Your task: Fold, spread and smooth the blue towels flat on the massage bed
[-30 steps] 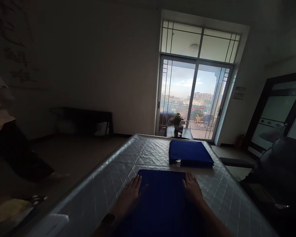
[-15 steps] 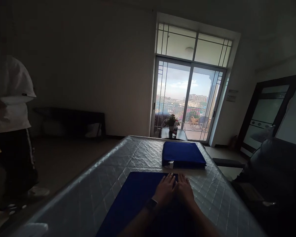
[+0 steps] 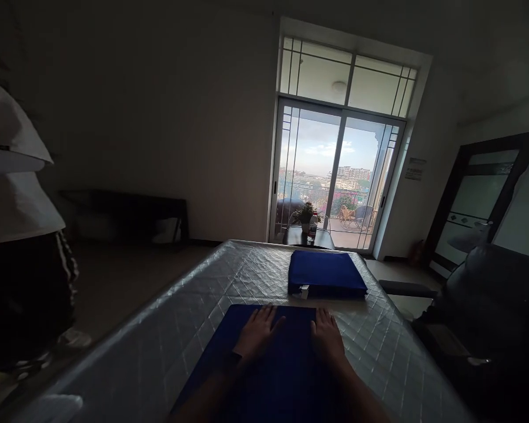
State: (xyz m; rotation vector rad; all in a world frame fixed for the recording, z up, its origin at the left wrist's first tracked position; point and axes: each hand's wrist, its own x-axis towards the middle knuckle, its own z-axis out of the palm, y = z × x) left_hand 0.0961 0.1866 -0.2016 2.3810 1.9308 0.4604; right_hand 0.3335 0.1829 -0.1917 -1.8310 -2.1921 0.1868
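Observation:
A blue cloth (image 3: 229,358) lies spread flat on a quilted, plastic-covered mattress (image 3: 203,294) in front of me. My left hand (image 3: 258,333) rests flat on the cloth near its far edge, fingers stretched out and thumb apart. My right hand (image 3: 326,338) lies flat on the cloth a little to the right, fingers extended. Both hands hold nothing. Beyond them sits a stack of folded blue cloth (image 3: 325,273) with a small white tag at its near left corner.
Another person in a white shirt and dark trousers (image 3: 22,235) stands at the left edge. A dark bench (image 3: 123,217) lines the far wall. A glass balcony door (image 3: 335,176) is ahead, with a small table and plant (image 3: 307,220) before it. A dark chair (image 3: 489,311) is at right.
My hands, side by side at the cloth's far right half a second ago, have spread apart, the left sliding leftward. The person at left has come closer.

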